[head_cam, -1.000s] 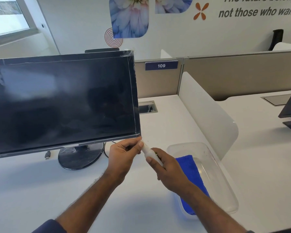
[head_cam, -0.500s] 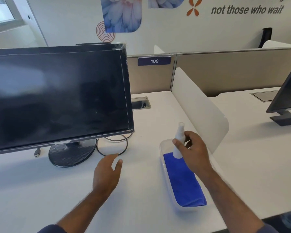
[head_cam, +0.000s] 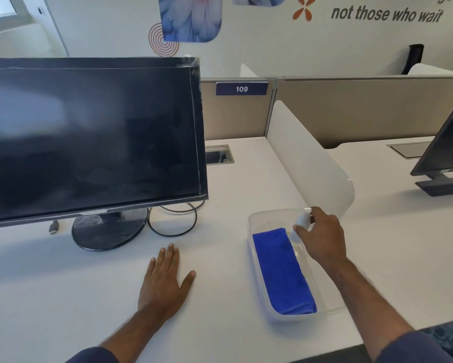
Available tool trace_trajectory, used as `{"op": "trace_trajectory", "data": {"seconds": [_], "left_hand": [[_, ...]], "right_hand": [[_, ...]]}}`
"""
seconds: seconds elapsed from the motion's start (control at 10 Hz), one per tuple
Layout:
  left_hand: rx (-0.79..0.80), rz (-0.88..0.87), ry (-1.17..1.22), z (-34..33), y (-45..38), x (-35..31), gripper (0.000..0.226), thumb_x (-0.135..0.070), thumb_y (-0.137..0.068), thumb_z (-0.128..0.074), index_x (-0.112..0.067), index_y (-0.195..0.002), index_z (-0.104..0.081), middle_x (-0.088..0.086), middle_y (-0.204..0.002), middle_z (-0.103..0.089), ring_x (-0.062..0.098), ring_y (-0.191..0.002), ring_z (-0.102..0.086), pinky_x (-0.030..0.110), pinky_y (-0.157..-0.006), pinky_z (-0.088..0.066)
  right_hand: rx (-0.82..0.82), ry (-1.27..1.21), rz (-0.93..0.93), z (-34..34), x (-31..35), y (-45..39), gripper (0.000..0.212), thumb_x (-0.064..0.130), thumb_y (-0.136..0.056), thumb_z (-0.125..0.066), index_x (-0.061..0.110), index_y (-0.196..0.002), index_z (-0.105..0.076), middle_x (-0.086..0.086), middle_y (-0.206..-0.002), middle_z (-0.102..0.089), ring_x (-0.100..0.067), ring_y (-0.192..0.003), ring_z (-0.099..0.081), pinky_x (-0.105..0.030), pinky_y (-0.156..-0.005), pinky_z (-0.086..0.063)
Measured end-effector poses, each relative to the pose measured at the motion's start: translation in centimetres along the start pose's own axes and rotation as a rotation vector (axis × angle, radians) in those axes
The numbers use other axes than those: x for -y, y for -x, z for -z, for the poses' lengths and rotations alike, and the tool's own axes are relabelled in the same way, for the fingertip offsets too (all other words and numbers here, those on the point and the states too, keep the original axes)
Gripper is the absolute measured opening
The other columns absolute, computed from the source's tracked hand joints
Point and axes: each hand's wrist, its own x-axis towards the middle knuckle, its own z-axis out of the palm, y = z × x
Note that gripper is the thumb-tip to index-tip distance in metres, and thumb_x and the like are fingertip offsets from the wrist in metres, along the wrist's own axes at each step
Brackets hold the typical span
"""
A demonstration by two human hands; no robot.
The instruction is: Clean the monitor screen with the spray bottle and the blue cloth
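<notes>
Progress looks to sit somewhere between spraying and wiping, judging by how things lie: the spray bottle (head_cam: 300, 223) is in the right hand (head_cam: 318, 238), low over the far end of the clear tray (head_cam: 259, 218), while the blue cloth (head_cam: 281, 271) lies folded and untouched in that tray. Faint pale streaks and haze show across the monitor screen (head_cam: 94, 137), though whether that is spray mist or only reflection cannot be told. Wiping with the cloth appears to be all still left.

That right hand has its fingers curled round the small white bottle, which is tilted and partly hidden by them. Flat on the desk (head_cam: 63, 297), fingers straight and a little spread, the left hand (head_cam: 165, 281) grips nothing; it rests near the front edge, right of the monitor stand (head_cam: 110, 231).

Materials: the screen is dark, glossy glass in a thin black bezel, with crinkled film at its right edge. Its round base is ribbed black plastic. A thin black cable (head_cam: 173, 221) loops just right of the base. The cloth looks like plush microfibre, a long soft rectangle. The tray is translucent plastic with rounded corners, and a frosted divider panel (head_cam: 306, 158) with a curved corner stands just beyond it
</notes>
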Motion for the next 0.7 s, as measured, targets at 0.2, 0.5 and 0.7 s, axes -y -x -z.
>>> {"op": "trace_trajectory", "data": {"seconds": [0.2, 0.5, 0.7], "left_hand": [[0.005, -0.005, -0.005, -0.2, 0.0, 0.0, 0.084, -0.067, -0.097, -0.017, -0.015, -0.16, 0.002, -0.003, -0.168, 0.01, 0.01, -0.152, 0.015, 0.031, -0.123, 0.008], [0.008, 0.009, -0.02, 0.0, 0.0, -0.1, 0.083, -0.067, -0.097, -0.015, -0.015, -0.16, 0.003, -0.004, -0.168, 0.012, 0.011, -0.153, 0.014, 0.03, -0.122, 0.011], [0.003, 0.019, 0.001, 0.0, 0.1, -0.1, 0.084, -0.068, -0.097, -0.015, -0.015, -0.16, 0.002, -0.004, -0.169, 0.008, 0.012, -0.154, 0.011, 0.029, -0.122, 0.01]], "right_hand": [[0.078, 0.073, -0.022, -0.4, -0.3, -0.9, 0.035, 0.023, -0.077, -0.081, 0.011, -0.107, -0.068, -0.005, -0.102, -0.066, -0.023, -0.093, -0.05, -0.036, -0.078, -0.045], [0.064, -0.012, -0.041, -0.2, 0.1, -0.8, 0.061, 0.022, -0.075, -0.082, 0.014, -0.129, -0.054, -0.007, -0.113, -0.065, -0.029, -0.105, -0.058, -0.046, -0.089, -0.053], [-0.1, 0.07, -0.007, 0.4, 0.6, 0.0, 0.067, 0.026, -0.075, -0.083, 0.014, -0.132, -0.05, -0.012, -0.123, -0.059, -0.033, -0.116, -0.049, -0.049, -0.095, -0.045]]}}
